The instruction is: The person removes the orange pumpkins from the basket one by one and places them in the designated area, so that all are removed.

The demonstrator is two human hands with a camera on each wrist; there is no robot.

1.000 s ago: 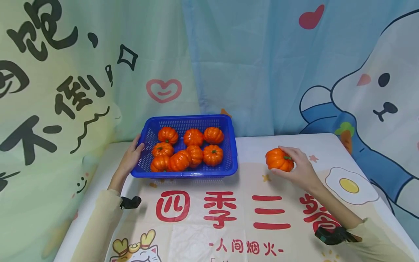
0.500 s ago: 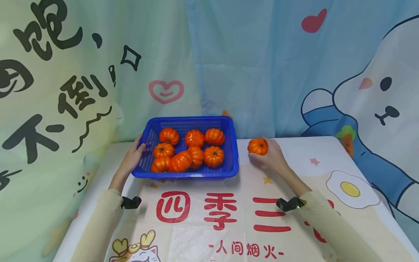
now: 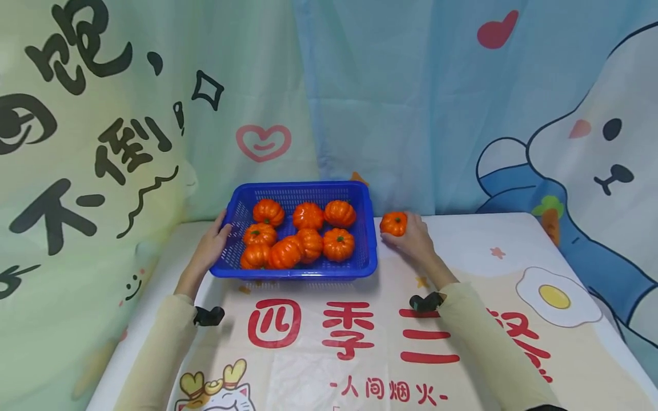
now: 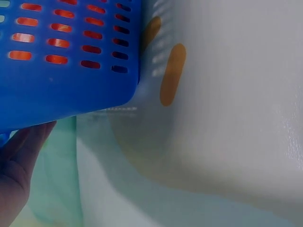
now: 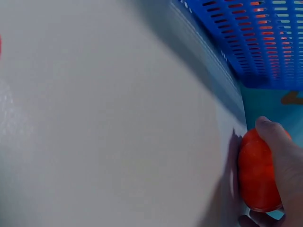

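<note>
In the head view a blue plastic basket (image 3: 293, 273) with slotted sides holds several small orange pumpkins (image 3: 338, 244) with green stems. At its left end my left hand (image 3: 212, 245) holds the rim; the left wrist view has its fingers (image 4: 33, 144) lying along the basket's outer wall. To the right of the basket, my right hand (image 3: 415, 238) grips another small pumpkin (image 3: 393, 224). In the right wrist view the thumb (image 5: 272, 135) lies over one side of this pumpkin, with fingertips around the other side, close over the table.
The table (image 3: 462, 240) has a printed cover with red characters and a fried-egg picture (image 3: 555, 295). Behind it hangs a printed curtain (image 3: 370, 114), close to the basket's far side. Dark wrist cameras (image 3: 209, 316) sit on both wrists.
My right hand has carried its pumpkin leftward and slightly farther back, from beside the egg picture to just right of the basket. The left hand and the basket have stayed in place.
</note>
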